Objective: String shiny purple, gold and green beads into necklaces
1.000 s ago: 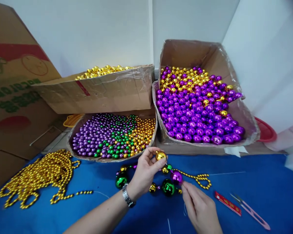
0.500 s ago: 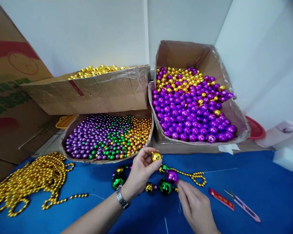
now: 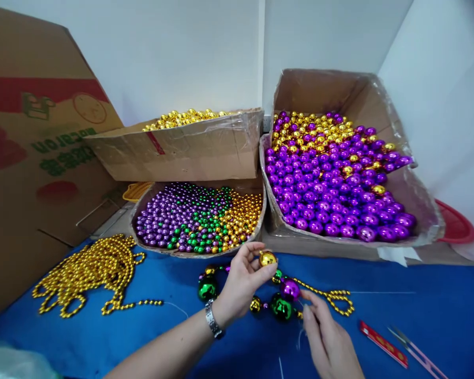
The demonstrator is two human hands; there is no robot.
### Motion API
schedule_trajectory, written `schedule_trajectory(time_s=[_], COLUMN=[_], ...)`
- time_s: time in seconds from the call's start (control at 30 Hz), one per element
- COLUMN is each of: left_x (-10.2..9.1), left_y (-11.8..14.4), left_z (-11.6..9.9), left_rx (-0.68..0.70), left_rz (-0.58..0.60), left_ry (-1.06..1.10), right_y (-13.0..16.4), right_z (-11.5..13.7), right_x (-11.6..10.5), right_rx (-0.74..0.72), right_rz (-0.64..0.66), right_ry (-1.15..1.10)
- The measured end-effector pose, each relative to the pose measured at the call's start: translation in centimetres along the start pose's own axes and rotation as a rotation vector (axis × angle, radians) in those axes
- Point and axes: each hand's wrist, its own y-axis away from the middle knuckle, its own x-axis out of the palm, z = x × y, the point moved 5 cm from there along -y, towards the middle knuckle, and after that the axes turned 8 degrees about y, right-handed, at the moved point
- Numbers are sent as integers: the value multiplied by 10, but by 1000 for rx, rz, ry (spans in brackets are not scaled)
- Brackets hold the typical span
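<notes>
My left hand pinches a large gold bead between thumb and fingers, just above the blue table. My right hand is closed on a thin thread just below a large purple bead. Under both hands lies a half-made bead strand with big green beads, a second big green bead, small gold ones, and a thin gold bead loop trailing right.
A low box of small purple, green and gold beads sits right behind my hands. A box of large purple and gold beads is at right, a box of gold beads behind. A gold bead chain pile lies left. Red ruler and snips lie right.
The view has shifted, so everything sits further right in the frame. My hands hold the same pose; the right hand has drawn slightly lower below the purple bead.
</notes>
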Motion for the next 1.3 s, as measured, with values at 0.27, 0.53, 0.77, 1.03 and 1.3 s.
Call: schedule_trajectory(time_s=[0.27,0.53,0.77,1.03,1.3], left_x=[6,-71,-92,-78,-51], left_y=[9,-45,-71,-68,-34], left_z=[-17,-84,-79,-84,-49], left_rx=[-20,224,125,103,-220], left_rz=[193,168,287,257,-53], left_ry=[-219,-1642,-1765,-1426,163], right_y=[2,1,-2,-1,-4], right_z=[-9,-5,-2,2,17], right_x=[21,11,9,7,7], right_rx=[190,175,182,180,137], right_rz=[126,80,51,41,1], right_ry=[-519,-695,-681,-647,-546])
